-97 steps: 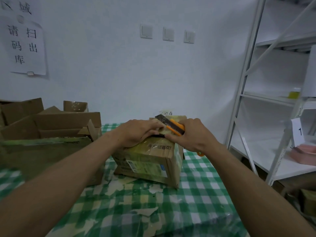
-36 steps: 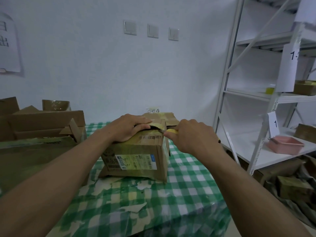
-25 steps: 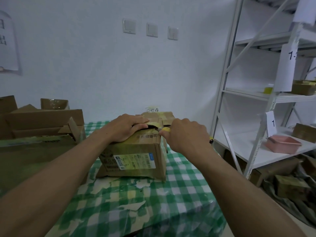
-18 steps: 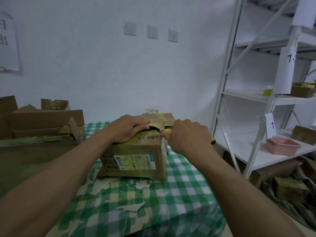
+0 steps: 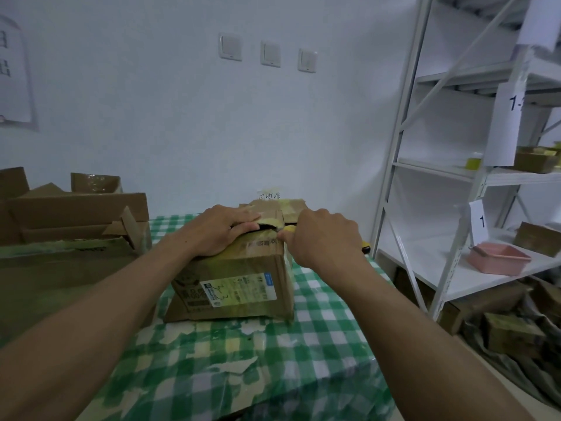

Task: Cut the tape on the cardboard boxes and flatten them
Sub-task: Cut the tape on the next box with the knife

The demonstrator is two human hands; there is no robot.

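Presses left hand, fingers together, on cardboard box top. Clamps right hand round yellow knife there. Opened boxes along table's left edge.

Far pale white painted wall with three white square switches in a row and a white paper notice at far left, tall white metal shelving rack at right with numbered white paper tags, near green-and-white checked tablecloth, dim even light.
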